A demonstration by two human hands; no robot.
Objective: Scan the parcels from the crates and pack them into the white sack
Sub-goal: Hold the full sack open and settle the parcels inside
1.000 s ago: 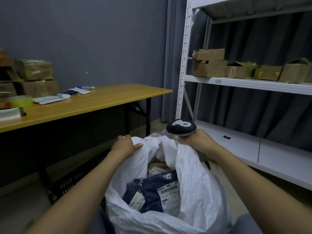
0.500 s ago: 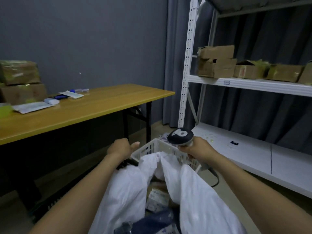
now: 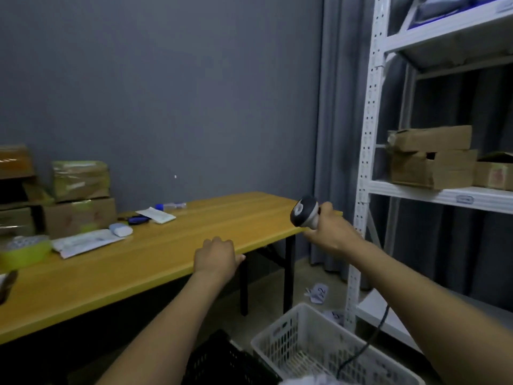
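My right hand point(image 3: 331, 232) grips a black and white barcode scanner point(image 3: 304, 211), held up near the right end of the wooden table point(image 3: 155, 262); its cable hangs down toward the floor. My left hand point(image 3: 216, 258) hovers in front of the table's front edge with fingers loosely curled and holds nothing. A white plastic crate point(image 3: 319, 345) stands on the floor at the bottom, and a black crate point(image 3: 222, 362) stands to its left. Only a scrap of the white sack point(image 3: 308, 380) shows at the bottom edge. No parcels are visible in the crates.
Cardboard boxes point(image 3: 80, 198), a green tape roll point(image 3: 26, 250), papers and small items lie on the table's left. A white metal shelf rack point(image 3: 363, 162) with cardboard boxes point(image 3: 433, 157) stands at the right. Paper slips point(image 3: 319, 293) lie on the floor.
Both hands let go of the sack's rim and rose. The view lifted, so the sack has dropped almost out of sight and the crates now show below.
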